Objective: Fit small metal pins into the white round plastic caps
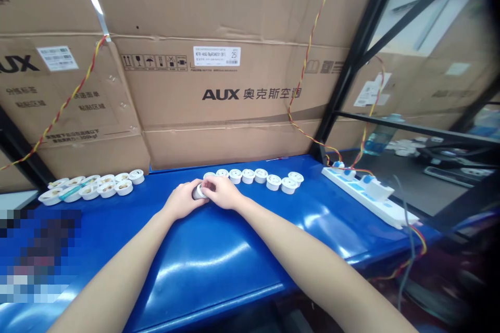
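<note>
My left hand (183,200) is closed around a small white round plastic part (199,192) with a greyish side. From the other side, the bent fingers of my right hand (224,193) pinch its top. Just behind the hands, a row of similar white round plastic parts (248,176) with dark marks on top runs to the right. Farther left stand two rows of open white round cups (89,191) with small brass-coloured pieces inside. A teal pen-like tool (76,189) lies across several of them.
The blue tabletop (203,265) is glossy. Large cardboard boxes (234,130) form a wall behind it. A white power strip (367,197) with plugs lies along the right side, by a black shelf post (346,73). Red-yellow twisted wires (308,52) hang over the boxes.
</note>
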`<state>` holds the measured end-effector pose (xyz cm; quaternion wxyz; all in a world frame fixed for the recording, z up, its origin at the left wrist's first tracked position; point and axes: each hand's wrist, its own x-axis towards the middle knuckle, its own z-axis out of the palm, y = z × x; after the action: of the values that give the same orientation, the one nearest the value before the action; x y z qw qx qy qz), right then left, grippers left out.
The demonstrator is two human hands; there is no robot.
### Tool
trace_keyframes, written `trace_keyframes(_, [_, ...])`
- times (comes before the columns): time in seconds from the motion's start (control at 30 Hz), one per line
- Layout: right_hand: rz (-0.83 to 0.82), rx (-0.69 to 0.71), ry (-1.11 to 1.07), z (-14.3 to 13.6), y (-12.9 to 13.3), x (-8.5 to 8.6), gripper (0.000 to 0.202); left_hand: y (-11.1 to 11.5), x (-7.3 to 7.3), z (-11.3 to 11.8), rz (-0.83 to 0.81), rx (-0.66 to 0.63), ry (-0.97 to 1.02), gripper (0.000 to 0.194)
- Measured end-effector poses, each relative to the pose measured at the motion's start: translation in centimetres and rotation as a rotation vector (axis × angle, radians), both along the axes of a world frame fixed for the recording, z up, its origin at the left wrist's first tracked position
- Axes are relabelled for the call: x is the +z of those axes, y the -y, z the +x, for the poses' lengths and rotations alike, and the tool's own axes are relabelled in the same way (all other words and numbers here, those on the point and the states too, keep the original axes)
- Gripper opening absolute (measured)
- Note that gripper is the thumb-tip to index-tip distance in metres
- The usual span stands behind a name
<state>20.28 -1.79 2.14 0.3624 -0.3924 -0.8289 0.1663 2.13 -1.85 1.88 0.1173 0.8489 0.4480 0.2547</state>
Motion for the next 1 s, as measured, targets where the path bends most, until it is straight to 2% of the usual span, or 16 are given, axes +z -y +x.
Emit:
trace_keyframes(0.8, [-0.012,-0.025,-0.028,0.39,-0.42,-0.11,0.01,-0.11,-0.06,-0.11,-0.013,-0.011,0.026,0.04])
trace_keyframes(1.0, [-0.011,-0.037,-0.033,0.49,-0.51,-0.16,0.008,-0.18,0.04,-0.33,-0.059,-0.012,0.057,0.041])
